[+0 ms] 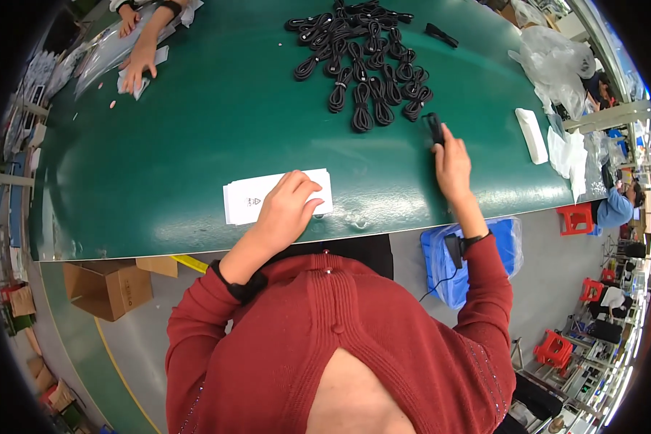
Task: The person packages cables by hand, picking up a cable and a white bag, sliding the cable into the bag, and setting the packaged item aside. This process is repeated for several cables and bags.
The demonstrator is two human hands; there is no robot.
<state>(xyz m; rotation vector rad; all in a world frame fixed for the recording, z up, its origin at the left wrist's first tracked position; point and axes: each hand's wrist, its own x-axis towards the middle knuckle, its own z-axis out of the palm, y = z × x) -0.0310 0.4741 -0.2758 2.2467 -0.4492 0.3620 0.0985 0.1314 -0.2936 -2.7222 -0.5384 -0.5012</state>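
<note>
My left hand [286,206] rests on a small stack of flat white bags or sleeves [242,200] near the table's front edge. Its fingers are bent, with thumb and forefinger apart on the top one. On the right, my right hand [453,165] grips a bundled black cable [434,129] between thumb and fingers. Farther off, a pile of similar coiled black cables [362,108] spreads over the far middle of the green table [166,159]. A single cable bundle [441,35] lies apart from them to the right.
At the far left another person's hand [141,65] touches small clear bags. A long white box [532,136] and clear plastic bags [553,65] lie along the right side. Below the front edge stand a blue plastic-lined bin [437,267] and an open cardboard box [112,293].
</note>
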